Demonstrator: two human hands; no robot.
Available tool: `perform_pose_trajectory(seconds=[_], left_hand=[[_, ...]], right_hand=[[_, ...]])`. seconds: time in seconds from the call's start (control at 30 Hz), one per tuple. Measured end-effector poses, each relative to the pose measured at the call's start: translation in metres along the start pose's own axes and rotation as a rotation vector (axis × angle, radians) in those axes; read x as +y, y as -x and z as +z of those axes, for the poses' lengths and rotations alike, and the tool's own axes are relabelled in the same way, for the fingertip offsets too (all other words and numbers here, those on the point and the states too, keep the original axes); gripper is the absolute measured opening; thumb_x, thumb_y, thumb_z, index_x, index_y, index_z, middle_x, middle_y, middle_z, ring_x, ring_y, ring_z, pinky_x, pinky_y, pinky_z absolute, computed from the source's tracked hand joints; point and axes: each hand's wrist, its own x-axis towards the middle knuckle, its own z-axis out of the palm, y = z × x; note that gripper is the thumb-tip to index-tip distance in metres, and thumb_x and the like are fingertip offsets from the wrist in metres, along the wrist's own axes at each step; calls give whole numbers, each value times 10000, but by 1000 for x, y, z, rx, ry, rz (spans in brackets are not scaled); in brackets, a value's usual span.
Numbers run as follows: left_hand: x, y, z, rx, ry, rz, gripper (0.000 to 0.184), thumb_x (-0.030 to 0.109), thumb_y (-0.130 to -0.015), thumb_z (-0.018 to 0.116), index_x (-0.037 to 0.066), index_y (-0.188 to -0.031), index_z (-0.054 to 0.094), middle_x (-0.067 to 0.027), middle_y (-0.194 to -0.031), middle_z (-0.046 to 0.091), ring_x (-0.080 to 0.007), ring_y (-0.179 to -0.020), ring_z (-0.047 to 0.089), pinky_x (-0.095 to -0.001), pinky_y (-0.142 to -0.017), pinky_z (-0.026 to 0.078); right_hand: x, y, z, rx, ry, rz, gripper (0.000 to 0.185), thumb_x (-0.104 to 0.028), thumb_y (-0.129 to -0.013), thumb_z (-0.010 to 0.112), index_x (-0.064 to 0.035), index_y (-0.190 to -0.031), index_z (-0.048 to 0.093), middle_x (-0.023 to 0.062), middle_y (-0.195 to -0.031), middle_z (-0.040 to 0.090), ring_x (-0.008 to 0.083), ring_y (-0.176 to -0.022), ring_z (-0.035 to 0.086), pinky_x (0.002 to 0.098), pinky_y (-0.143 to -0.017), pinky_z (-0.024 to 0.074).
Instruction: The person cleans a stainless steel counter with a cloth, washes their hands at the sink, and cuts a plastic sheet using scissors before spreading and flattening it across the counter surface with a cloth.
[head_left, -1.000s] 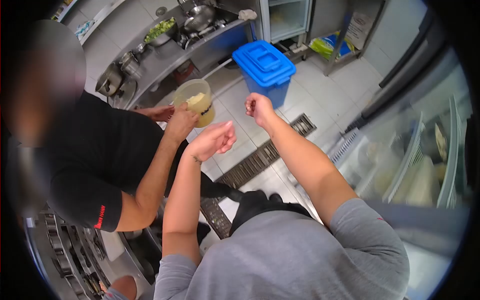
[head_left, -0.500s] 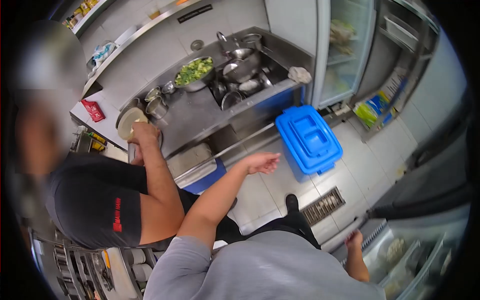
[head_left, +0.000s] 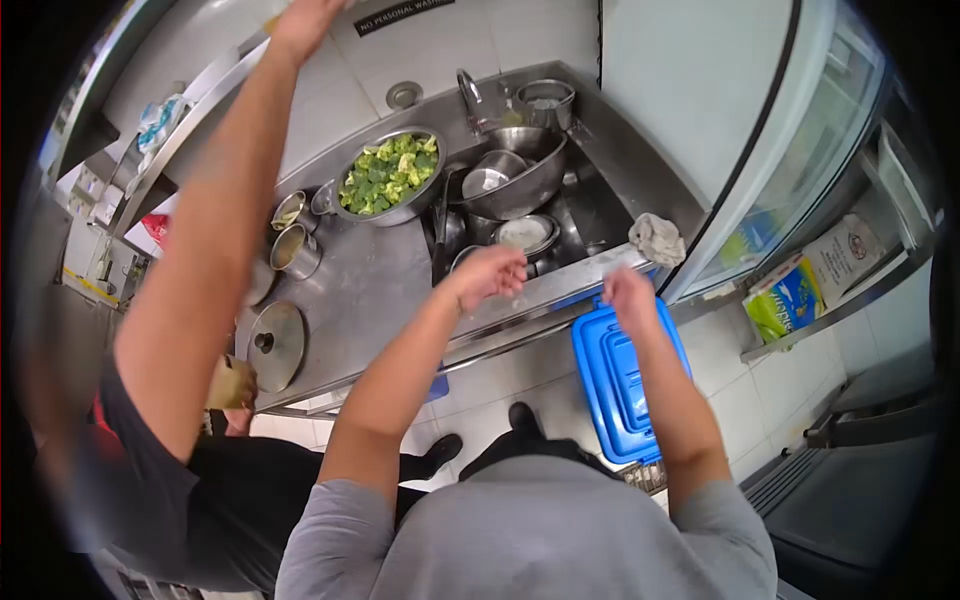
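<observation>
My left hand (head_left: pixel 488 277) hangs over the front edge of the steel sink (head_left: pixel 615 262), its fingers loosely apart with nothing in them. To its right my right hand (head_left: pixel 630 296) is above the blue lidded bin (head_left: pixel 612 375), close to the sink's front rim; its fingers are blurred and partly hidden. Beyond my hands, a large steel bowl (head_left: pixel 530 185) stands in the sink with a smaller pan (head_left: pixel 492 172) inside. A round dish (head_left: pixel 524 233) with whitish contents lies in front of it. A crumpled cloth (head_left: pixel 657 239) rests on the rim near my right hand.
A steel bowl of broccoli (head_left: pixel 388 175) and a pot lid (head_left: pixel 277 345) are on the counter. At left, a co-worker's arm (head_left: pixel 205 230) reaches up across the view; their other hand (head_left: pixel 240 415) is by a yellowish container (head_left: pixel 228 382). A glass-door fridge (head_left: pixel 775 190) stands right.
I have moved nearer the sink. My right hand has come from beside the chest at right to the sink's front edge, and my left is over it too. The co-worker's arm has risen.
</observation>
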Motion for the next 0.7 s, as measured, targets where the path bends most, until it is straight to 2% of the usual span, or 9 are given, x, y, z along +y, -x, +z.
perform_pose_trajectory(seconds=[0.07,0.2,0.27,0.37,0.5,0.6,0.67,0.7], left_hand=[[32,-20,-28,87,31,56,218,290,-917,531,77,-963,549,-27,-816,610,-123,-704,601,-251,-618,485],[73,-65,-90,145,148,91,199,283,-907,540,89,-950,539,-24,-817,596,-127,-702,585,-261,-622,468],[90,-83,-108,157,170,67,192,277,-915,529,89,-955,540,-24,-818,598,-127,-707,585,-264,-632,467],[116,-107,-131,208,178,100,202,280,-923,516,83,-960,540,-26,-817,598,-135,-717,585,-265,-642,463],[133,-148,-168,240,345,53,213,273,-929,502,69,-974,541,-35,-824,606,-149,-720,587,-271,-640,468],[147,-170,-177,340,344,36,234,274,-918,514,52,-985,545,-43,-831,611,-153,-723,592,-272,-637,473],[147,-180,-185,432,256,32,237,275,-923,512,56,-1002,559,-61,-850,623,-165,-744,604,-287,-659,488],[143,-186,-190,445,252,24,239,275,-918,525,53,-1000,559,-61,-847,619,-165,-734,604,-284,-658,494]], right_hand=[[-37,-52,51,-73,-52,-11,128,-133,-803,530,-75,-691,510,22,-638,498,129,-570,469,277,-529,388],[-59,-176,86,-30,116,26,120,-146,-802,559,-76,-709,529,16,-630,507,113,-566,467,277,-533,398],[-58,-234,90,13,183,10,119,-153,-805,574,-74,-725,534,9,-630,510,107,-561,468,274,-527,398],[-55,-337,107,-9,104,42,105,-150,-817,586,-67,-771,540,7,-653,534,96,-563,492,250,-538,418],[-6,-500,124,-60,263,103,145,-138,-787,573,-55,-668,564,28,-625,544,120,-517,515,280,-478,438],[61,-604,119,-327,1053,-11,195,-173,-756,572,-49,-605,581,58,-575,550,147,-469,534,312,-459,448],[70,-628,137,-339,1104,118,254,-219,-737,578,-53,-546,585,86,-513,545,175,-425,538,341,-450,451],[79,-644,141,-430,1167,166,256,-214,-740,574,-58,-538,582,87,-478,535,179,-404,523,349,-444,446]])
